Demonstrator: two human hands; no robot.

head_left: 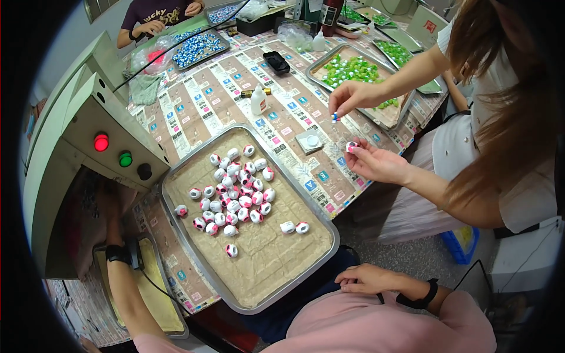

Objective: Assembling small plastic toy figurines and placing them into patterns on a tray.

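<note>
My left hand (107, 197) reaches into the shadowed opening of a cream machine (70, 147); its fingers are too dark to make out. My right hand (366, 277) rests low at the right by my lap, palm down, fingers loosely laid out and holding nothing. Between my arms, a metal tray (276, 267) lined with brown paper holds a cluster of small round white-and-pink plastic pieces (238, 200). A few pieces lie apart from the cluster. Under my left forearm is a second tray (154, 276) with a yellowish lining.
Beside me on the right, another person's hands (376, 162) hold small pieces. A white bottle (259, 100), a small white dish (309, 141) and a black box (276, 63) stand on the patterned tablecloth. Trays of green (353, 73) and blue pieces (200, 47) lie farther back, near another person (156, 20).
</note>
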